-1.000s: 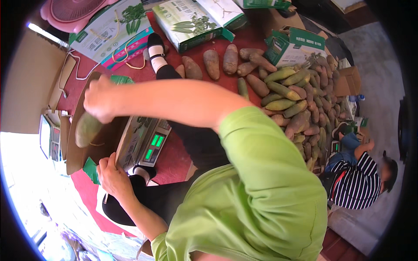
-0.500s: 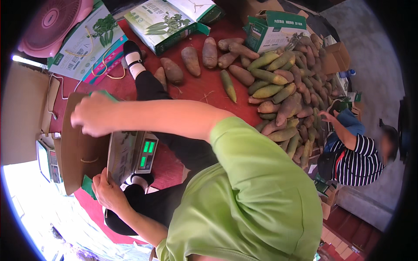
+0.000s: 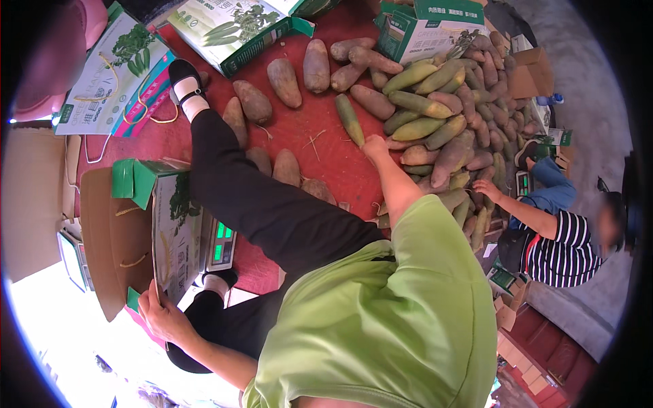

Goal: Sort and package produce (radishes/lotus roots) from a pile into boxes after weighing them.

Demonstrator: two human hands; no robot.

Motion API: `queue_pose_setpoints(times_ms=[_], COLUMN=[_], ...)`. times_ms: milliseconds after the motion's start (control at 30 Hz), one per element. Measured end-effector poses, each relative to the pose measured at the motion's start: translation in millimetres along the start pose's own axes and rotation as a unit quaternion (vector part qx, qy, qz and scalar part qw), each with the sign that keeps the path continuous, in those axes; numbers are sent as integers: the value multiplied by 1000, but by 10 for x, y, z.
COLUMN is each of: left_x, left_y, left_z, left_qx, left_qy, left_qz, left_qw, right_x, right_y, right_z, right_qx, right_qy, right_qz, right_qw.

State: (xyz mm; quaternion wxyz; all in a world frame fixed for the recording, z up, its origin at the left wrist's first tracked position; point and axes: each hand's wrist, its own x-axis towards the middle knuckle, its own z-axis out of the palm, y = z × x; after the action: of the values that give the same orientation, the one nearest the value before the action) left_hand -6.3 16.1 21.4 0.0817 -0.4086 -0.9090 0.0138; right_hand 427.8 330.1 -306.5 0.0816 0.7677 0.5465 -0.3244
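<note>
My right hand (image 3: 373, 147) reaches out to the right side, its fingers closed on the near end of a long green radish (image 3: 349, 118) that lies on the red mat. My left hand (image 3: 163, 317) grips the near corner of an open carton (image 3: 178, 231), thumb and fingers pinching its wall. The carton has a printed white-and-green side, raised brown flaps and a rope handle. It rests on a scale (image 3: 222, 243) with lit green digits; what is inside the carton is hidden from here.
A large pile of soil-dusted radishes (image 3: 469, 129) lies to the right, with several loose ones (image 3: 284, 83) on the red mat (image 3: 309, 139). Printed cartons (image 3: 228, 30) stand at the back. A co-worker in a striped shirt (image 3: 561, 251) reaches into the pile's right side.
My right hand has left the carton and swung right to the green radish. My left hand has stayed on the carton's corner. The co-worker's hand has moved nearer the pile.
</note>
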Motion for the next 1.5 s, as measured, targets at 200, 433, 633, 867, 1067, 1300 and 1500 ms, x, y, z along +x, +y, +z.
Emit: queue_pose_setpoints(times_ms=[200, 433, 633, 867, 1067, 1300, 1500], left_x=[-13, -14, -24, -22, -34, -87, -52], left_y=[-129, -139, -189, -247, -231, -189, -16], left_z=[46, 59, 74, 82, 76, 37, -37], left_qx=[-1, -14, -7, -22, -24, -42, -33], left_qy=[2, -6, -16, -14, 2, 4, 7], left_qz=[4, 19, 18, 34, 28, 13, -17], left_qw=[1000, 1000, 1000, 999, 999, 999, 999], right_x=[-97, -41, -31, 139, -128, -440, -728], right_y=[-29, -345, -496, -360, -261, -350, -730], right_z=[90, 180, 255, 398, 464, 311, -296], right_qx=[48, 53, 46, 146, 400, 441, 400], right_qy=[18, 6, -2, -52, -181, -182, -162], right_qz=[46, 86, 117, 79, 134, 162, -4], right_qw=[998, 995, 992, 985, 888, 864, 902])
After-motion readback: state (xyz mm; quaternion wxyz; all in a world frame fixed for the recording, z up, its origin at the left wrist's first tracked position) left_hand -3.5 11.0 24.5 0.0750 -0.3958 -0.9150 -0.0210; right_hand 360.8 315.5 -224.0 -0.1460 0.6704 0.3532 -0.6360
